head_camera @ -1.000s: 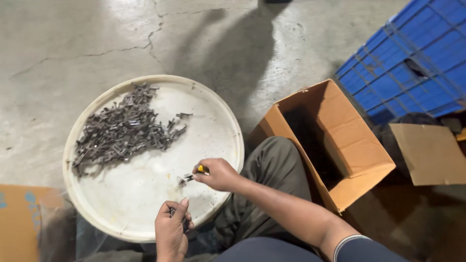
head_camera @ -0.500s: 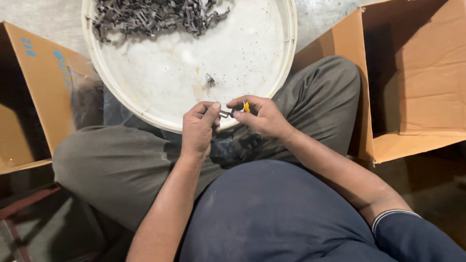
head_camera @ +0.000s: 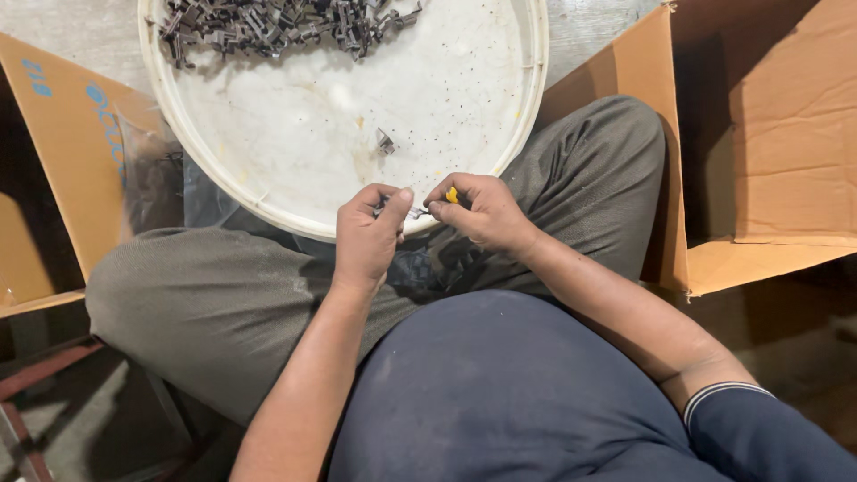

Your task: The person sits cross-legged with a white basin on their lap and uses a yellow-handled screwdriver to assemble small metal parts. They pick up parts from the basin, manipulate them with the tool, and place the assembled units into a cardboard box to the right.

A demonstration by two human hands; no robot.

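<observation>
Two hands meet at the centre of the frame, pinching one small grey metal clip between them, just over the near rim of a round white tray. The left hand closes thumb and forefinger on one end of the clip; the right hand grips the other end and also holds a small yellow piece, mostly hidden behind its fingers. One loose clip lies alone on the tray just above the hands. A heap of grey metal clips, too many and too tangled to count, lines the tray's far edge at the top of the frame. Two open cardboard boxes flank the seated person's knees: one at the left edge, one at upper right.
</observation>
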